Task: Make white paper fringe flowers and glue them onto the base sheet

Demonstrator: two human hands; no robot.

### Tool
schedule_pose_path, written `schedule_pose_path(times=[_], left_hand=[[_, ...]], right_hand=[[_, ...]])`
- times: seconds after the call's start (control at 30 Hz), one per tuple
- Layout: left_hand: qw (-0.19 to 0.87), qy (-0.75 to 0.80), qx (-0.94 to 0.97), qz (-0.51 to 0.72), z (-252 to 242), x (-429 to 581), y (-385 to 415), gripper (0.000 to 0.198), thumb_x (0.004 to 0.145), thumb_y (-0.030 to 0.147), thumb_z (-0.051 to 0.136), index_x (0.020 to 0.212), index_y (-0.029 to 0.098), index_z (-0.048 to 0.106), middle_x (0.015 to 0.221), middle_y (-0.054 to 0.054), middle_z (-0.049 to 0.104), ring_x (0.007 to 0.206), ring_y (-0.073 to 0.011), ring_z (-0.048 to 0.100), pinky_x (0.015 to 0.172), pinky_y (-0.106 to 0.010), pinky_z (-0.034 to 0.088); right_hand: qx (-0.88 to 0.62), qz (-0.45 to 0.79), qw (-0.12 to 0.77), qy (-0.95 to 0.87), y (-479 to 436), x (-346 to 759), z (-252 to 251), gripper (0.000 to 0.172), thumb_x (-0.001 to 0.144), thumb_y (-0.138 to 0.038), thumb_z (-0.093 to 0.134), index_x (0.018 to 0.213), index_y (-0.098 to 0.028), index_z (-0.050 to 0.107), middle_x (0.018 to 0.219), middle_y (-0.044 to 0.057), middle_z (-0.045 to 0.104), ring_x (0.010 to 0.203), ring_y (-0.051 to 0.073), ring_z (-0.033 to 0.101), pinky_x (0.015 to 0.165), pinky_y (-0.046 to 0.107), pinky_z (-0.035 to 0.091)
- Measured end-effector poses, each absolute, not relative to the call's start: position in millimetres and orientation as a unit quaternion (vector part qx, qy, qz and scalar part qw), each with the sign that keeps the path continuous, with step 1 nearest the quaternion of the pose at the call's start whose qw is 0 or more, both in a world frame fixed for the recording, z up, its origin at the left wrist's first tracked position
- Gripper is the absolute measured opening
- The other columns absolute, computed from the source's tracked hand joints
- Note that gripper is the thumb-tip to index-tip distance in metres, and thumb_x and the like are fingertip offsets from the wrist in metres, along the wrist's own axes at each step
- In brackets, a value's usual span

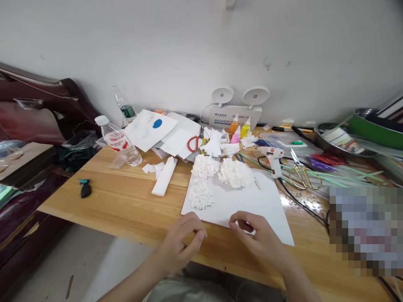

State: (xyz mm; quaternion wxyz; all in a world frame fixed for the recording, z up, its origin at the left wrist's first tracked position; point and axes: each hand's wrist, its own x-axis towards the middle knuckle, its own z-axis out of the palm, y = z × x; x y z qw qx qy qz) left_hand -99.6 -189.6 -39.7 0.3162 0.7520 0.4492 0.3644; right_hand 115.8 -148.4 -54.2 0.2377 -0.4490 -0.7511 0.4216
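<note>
My left hand (185, 239) hovers at the table's front edge, fingers loosely bent and thumb a little apart, with nothing visible in it. Opposite it, my right hand (260, 237) is over the near edge of a white paper sheet (264, 205), loosely curled and also without a visible object. On the sheet, beyond both hands, lie two ruffled white paper clusters, one at the back left (205, 166) and a larger one (235, 173) to its right. A flatter, speckled white cluster (200, 195) lies nearest my left hand. The undersides of my fingers are hidden.
A white glue gun (273, 161) with a black cord and gold-handled scissors (302, 176) lie at right. Red-handled pliers (193, 144), paint bottles (236, 135), and papers (151, 128) are behind. A folded white strip (165, 176) and water bottle (121, 144) are left.
</note>
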Motion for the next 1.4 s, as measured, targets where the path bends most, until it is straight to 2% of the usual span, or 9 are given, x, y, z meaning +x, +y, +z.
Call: schedule_pose_path(times=[0.17, 0.33, 0.63, 0.73, 0.87, 0.97, 1.17, 1.3, 1.4], left_hand=[[0.337, 0.452, 0.777, 0.282, -46.1, -79.4, -164.0, 0.019, 0.085, 0.022, 0.035, 0.077, 0.016, 0.052, 0.107, -0.010, 0.052, 0.097, -0.0179, 0.047, 0.086, -0.032, 0.036], [0.309, 0.455, 0.811, 0.201, -49.4, -74.2, -148.8, 0.021, 0.085, 0.021, 0.033, 0.075, 0.016, 0.051, 0.073, -0.003, 0.053, 0.074, -0.0150, 0.046, 0.071, -0.028, 0.038], [0.329, 0.486, 0.772, 0.244, -43.1, -92.4, -149.6, 0.022, 0.086, 0.023, 0.034, 0.073, 0.016, 0.050, 0.069, -0.001, 0.048, 0.070, -0.0128, 0.044, 0.067, -0.025, 0.035], [0.405, 0.475, 0.718, 0.308, -41.0, -90.9, -147.6, 0.021, 0.085, 0.026, 0.041, 0.074, 0.015, 0.055, 0.071, -0.002, 0.052, 0.072, -0.0127, 0.046, 0.068, -0.026, 0.035], [0.619, 0.436, 0.467, 0.457, -39.9, -73.7, -140.9, 0.018, 0.080, 0.030, 0.051, 0.080, 0.014, 0.059, 0.070, -0.003, 0.056, 0.071, -0.0127, 0.052, 0.070, -0.027, 0.040], [0.736, 0.357, 0.302, 0.490, -36.0, -59.2, -138.0, 0.025, 0.081, 0.033, 0.047, 0.091, 0.014, 0.060, 0.089, -0.008, 0.062, 0.090, -0.0190, 0.055, 0.084, -0.035, 0.040], [0.795, 0.290, 0.257, 0.466, -29.9, -45.7, -140.0, 0.041, 0.085, 0.043, 0.035, 0.099, 0.013, 0.060, 0.114, -0.011, 0.056, 0.108, -0.0259, 0.049, 0.097, -0.042, 0.031], [0.790, 0.285, 0.274, 0.469, -30.4, -36.6, -145.0, 0.038, 0.086, 0.040, 0.036, 0.102, 0.015, 0.059, 0.118, -0.010, 0.053, 0.108, -0.0253, 0.050, 0.098, -0.042, 0.030], [0.781, 0.282, 0.288, 0.477, -32.4, -30.0, -150.4, 0.036, 0.086, 0.037, 0.038, 0.107, 0.016, 0.057, 0.121, -0.010, 0.051, 0.108, -0.0255, 0.050, 0.098, -0.043, 0.031]], right_hand=[[-0.363, 0.443, 0.284, -0.769, -159.8, 115.6, -54.3, 0.020, 0.082, -0.021, 0.040, 0.069, -0.018, 0.054, 0.059, 0.000, 0.047, 0.056, 0.012, 0.042, 0.054, 0.024, 0.034], [-0.378, 0.442, 0.326, -0.745, -160.5, 109.7, -50.1, 0.022, 0.084, -0.024, 0.037, 0.068, -0.018, 0.052, 0.059, 0.000, 0.045, 0.054, 0.011, 0.039, 0.051, 0.024, 0.032], [-0.462, 0.412, 0.390, -0.681, -151.2, 113.8, -50.7, 0.021, 0.084, -0.029, 0.041, 0.074, -0.018, 0.056, 0.063, 0.001, 0.048, 0.057, 0.012, 0.042, 0.051, 0.024, 0.034], [-0.500, 0.442, 0.427, -0.610, -151.1, 113.7, -54.3, 0.019, 0.083, -0.031, 0.046, 0.076, -0.018, 0.058, 0.063, 0.001, 0.052, 0.058, 0.012, 0.046, 0.053, 0.024, 0.038], [-0.497, 0.532, 0.490, -0.478, -150.3, 109.3, -54.5, 0.019, 0.077, -0.035, 0.055, 0.073, -0.016, 0.058, 0.059, 0.002, 0.058, 0.054, 0.014, 0.053, 0.054, 0.027, 0.044], [-0.501, 0.538, 0.521, -0.434, -149.5, 107.4, -52.8, 0.017, 0.072, -0.033, 0.061, 0.076, -0.017, 0.057, 0.068, 0.004, 0.063, 0.057, 0.015, 0.058, 0.056, 0.029, 0.046], [-0.529, 0.425, 0.534, -0.504, -146.7, 107.5, -45.5, 0.016, 0.078, -0.033, 0.052, 0.080, -0.018, 0.060, 0.080, 0.005, 0.062, 0.073, 0.017, 0.058, 0.071, 0.032, 0.047], [-0.531, 0.268, 0.495, -0.634, -143.7, 101.9, -46.1, 0.017, 0.077, -0.030, 0.054, 0.089, -0.021, 0.061, 0.087, 0.006, 0.060, 0.083, 0.020, 0.055, 0.074, 0.035, 0.044], [-0.551, 0.148, 0.463, -0.679, -142.8, 100.8, -53.2, 0.019, 0.074, -0.028, 0.059, 0.091, -0.021, 0.063, 0.084, 0.006, 0.060, 0.081, 0.022, 0.054, 0.074, 0.038, 0.040]])
